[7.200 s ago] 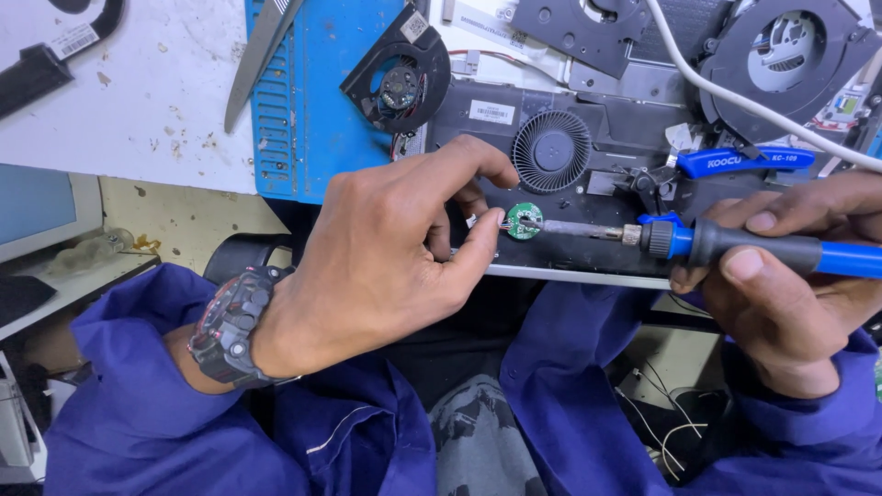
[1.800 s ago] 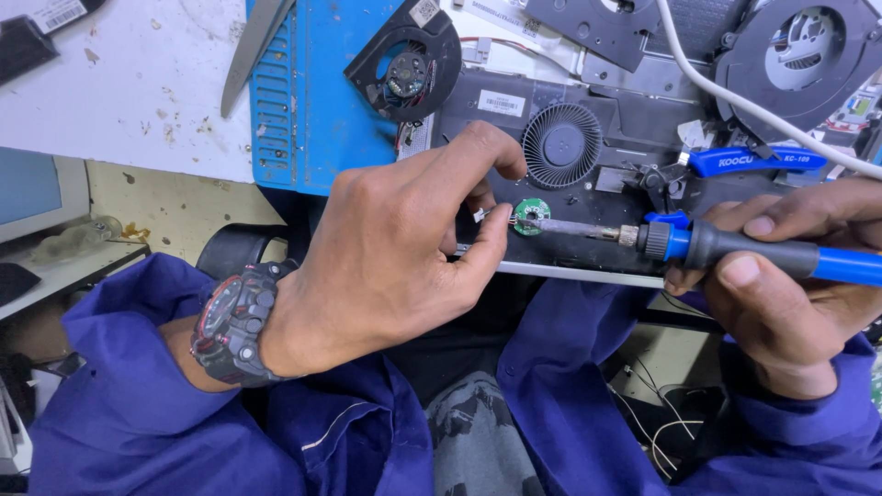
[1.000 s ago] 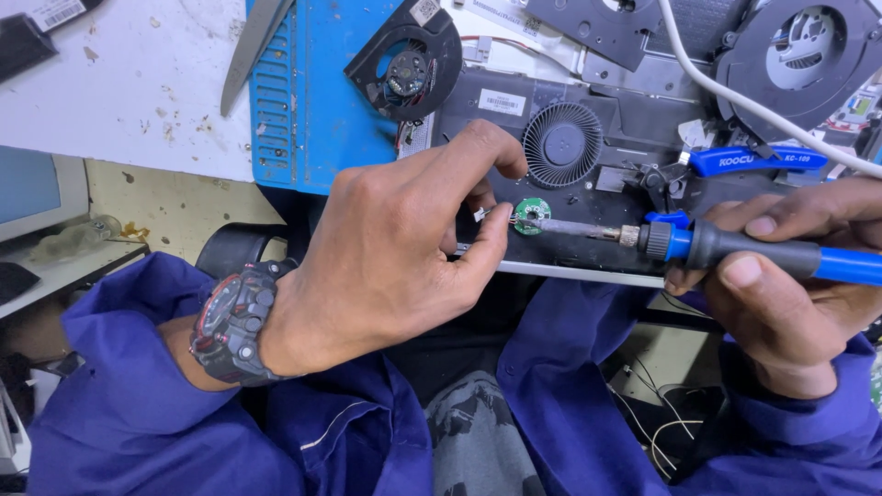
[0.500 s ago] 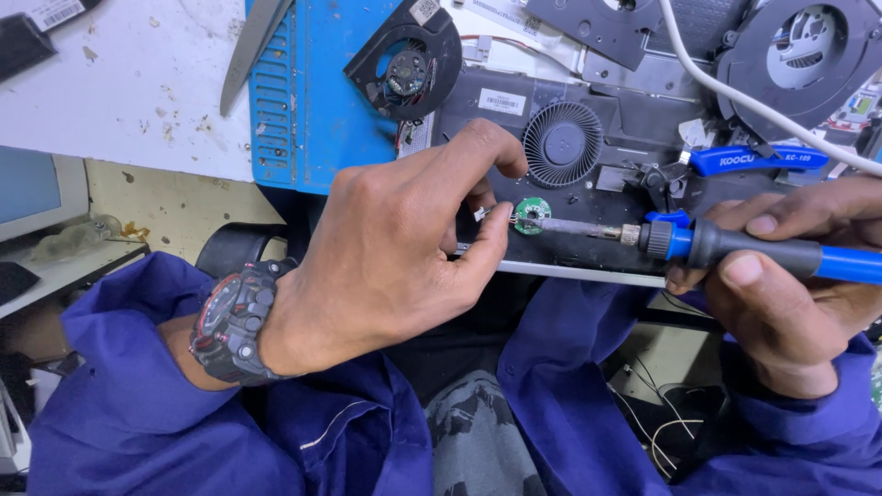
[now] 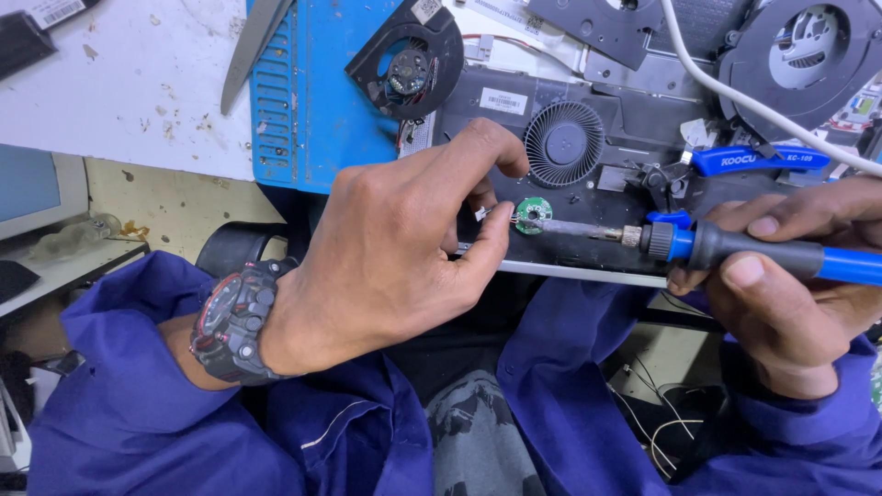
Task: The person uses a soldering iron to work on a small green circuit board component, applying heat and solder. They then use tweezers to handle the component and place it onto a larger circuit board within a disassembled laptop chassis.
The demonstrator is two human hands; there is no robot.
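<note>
Cluttered white bench (image 5: 119, 101) with a blue vented metal panel (image 5: 312, 92) and black laptop cooling fans — two hands meet at a small green round circuit board (image 5: 532, 215).

Left hand (image 5: 395, 248), with a black-and-red wristwatch (image 5: 234, 321) on its wrist, has thumb and forefinger narrowed to a pinch on something small and pale just beside the green board, too small to tell what. Right hand (image 5: 781, 285) is wrapped around a blue-and-black handled soldering iron (image 5: 735, 250), whose grey metal tip lies level and touches the board's right edge. The board rests on a dark grey laptop base (image 5: 606, 184) near a round black fan (image 5: 563, 143). Blue-handled cutters (image 5: 753, 160) lie just above the iron — a white cable (image 5: 735, 92) crosses beyond them. Both sleeves are blue.
</note>
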